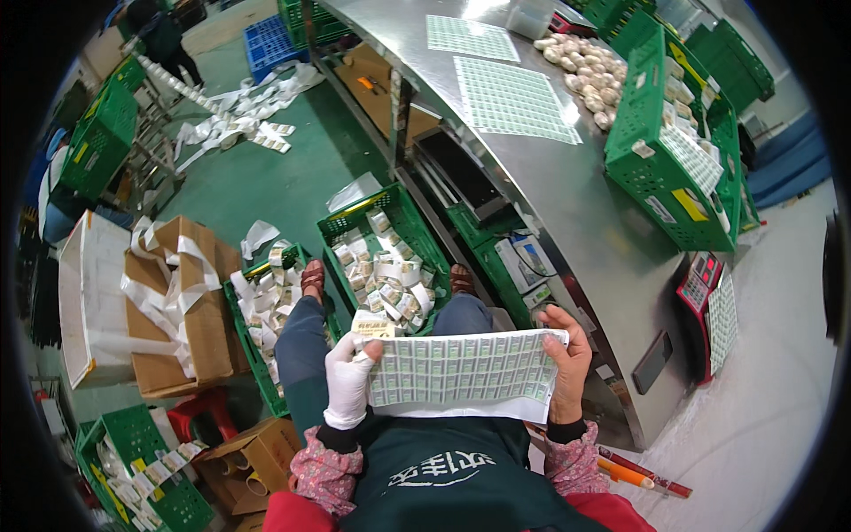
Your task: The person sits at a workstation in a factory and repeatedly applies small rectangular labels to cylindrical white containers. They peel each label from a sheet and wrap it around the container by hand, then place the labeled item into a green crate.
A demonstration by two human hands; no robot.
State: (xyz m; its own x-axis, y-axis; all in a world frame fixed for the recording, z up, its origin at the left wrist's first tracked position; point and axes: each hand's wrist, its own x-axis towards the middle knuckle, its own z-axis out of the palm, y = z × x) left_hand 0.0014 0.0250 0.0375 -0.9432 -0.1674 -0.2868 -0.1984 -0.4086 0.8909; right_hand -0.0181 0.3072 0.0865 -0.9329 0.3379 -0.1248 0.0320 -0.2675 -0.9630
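Observation:
Stretched between my two hands above my lap is a sheet of small green printed labels, its lower backing strip white. The sheet's left end is pinched by my left hand, which wears a white glove. My right hand, bare, grips the right end with the thumb on the printed face. Just beyond the left hand, a pale printed label piece shows. Between my feet stands a green plastic crate filled with small labelled packs and white strips. Another crate of such packs sits by my left leg.
A steel table on my right bears label sheets, garlic bulbs, a green crate, a red scale and a phone. To the left are a cardboard box and strips on the floor. A person stands farther off.

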